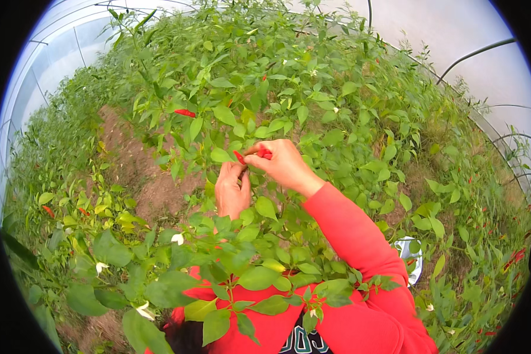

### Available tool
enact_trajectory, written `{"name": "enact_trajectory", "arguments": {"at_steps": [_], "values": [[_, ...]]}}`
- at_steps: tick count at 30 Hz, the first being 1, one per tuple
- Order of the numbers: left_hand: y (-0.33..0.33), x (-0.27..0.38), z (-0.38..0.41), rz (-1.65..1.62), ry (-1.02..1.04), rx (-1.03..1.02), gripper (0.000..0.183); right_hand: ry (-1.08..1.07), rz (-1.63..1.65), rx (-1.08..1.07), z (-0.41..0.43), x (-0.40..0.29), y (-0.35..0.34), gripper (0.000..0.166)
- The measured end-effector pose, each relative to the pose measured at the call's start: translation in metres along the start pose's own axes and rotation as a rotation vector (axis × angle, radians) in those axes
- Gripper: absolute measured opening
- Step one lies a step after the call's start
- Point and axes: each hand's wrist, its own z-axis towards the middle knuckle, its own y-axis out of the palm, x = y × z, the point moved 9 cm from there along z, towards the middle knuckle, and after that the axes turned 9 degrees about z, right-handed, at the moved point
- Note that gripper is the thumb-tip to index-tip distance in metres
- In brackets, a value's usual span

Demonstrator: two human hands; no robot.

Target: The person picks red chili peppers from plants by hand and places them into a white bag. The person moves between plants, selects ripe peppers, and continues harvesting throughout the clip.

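My right hand (279,161) comes in from the lower right in a red sleeve. Several red chili peppers (264,153) are closed in its curled fingers. Between the two hands, at the right thumb and fingertips, is one more red chili pepper (239,157). My left hand (233,188) is just below and left, its fingertips at the lower end of that pepper; leaves cover its wrist. Whether the left fingers grip anything cannot be made out. Another red chili pepper (185,113) hangs among the leaves up and to the left of the hands.
Chili pepper plants (270,208) with white flowers surround my arms, some leaves close before my chest. A white container (409,256), partly behind leaves, stands right of my right sleeve. Bare soil (155,190) shows at left. Metal hoops (473,54) carry the plastic cover.
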Motion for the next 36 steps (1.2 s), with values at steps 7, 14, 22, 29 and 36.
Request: {"name": "enact_trajectory", "arguments": {"at_steps": [7, 14, 22, 29, 36], "values": [[-0.063, -0.014, -0.011, -0.270, -0.167, 0.488, 0.021, 0.234, 0.526, -0.011, -0.008, 0.003, -0.024, 0.025], [-0.052, -0.081, 0.047, -0.955, -0.470, 0.233, 0.039, 0.316, 0.580, -0.070, -0.012, 0.000, -0.012, 0.028], [-0.016, -0.033, 0.084, -1.096, -0.417, -0.093, 0.028, 0.066, 0.510, -0.091, 0.008, -0.043, -0.012, 0.024], [-0.031, 0.004, 0.095, -0.940, -0.271, -0.109, 0.023, -0.391, -0.191, 0.256, 0.015, -0.118, -0.026, 0.022], [0.057, 0.070, 0.073, -0.971, -0.085, -0.180, 0.018, -0.382, -0.488, 0.398, -0.044, -0.109, -0.085, 0.017]]}}
